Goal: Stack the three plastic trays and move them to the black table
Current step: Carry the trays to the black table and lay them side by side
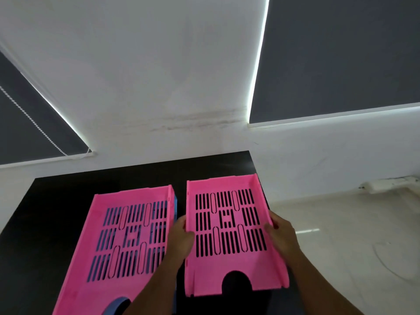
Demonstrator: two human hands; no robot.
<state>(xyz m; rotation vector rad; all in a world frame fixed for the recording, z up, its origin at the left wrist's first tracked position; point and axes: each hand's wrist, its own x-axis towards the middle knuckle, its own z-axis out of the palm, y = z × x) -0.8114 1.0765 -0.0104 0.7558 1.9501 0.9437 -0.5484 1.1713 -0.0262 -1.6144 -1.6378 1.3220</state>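
**Ana:** On the black bench, what have we got?

**Ben:** Two slotted pink plastic trays side by side, long axes running away from the person. The right pink tray is held at mid-length: the left hand has its fingers pressed on the left wall with the thumb hooked over the rim, and the right hand is closed on the right wall. So both sets of fingers are clamped on that one tray.

**Ana:** And the other?

**Ben:** The left pink tray lies just beside it, to the left of both hands, and the left hand is nearer. It already sits in a blue plastic tray, which shows along its right edge and through the slots.

**Ana:** So the next move?

**Ben:** I would judge a short sideways carry to the left, keeping the long axes parallel and the notched ends towards the person, then lowering it onto the pair.

**Ana:** Anything unclear?

**Ben:** Whether the held tray is lifted or resting on the bench, I cannot tell. The left stack's near end is cut off by the frame, and most of the blue tray is hidden.
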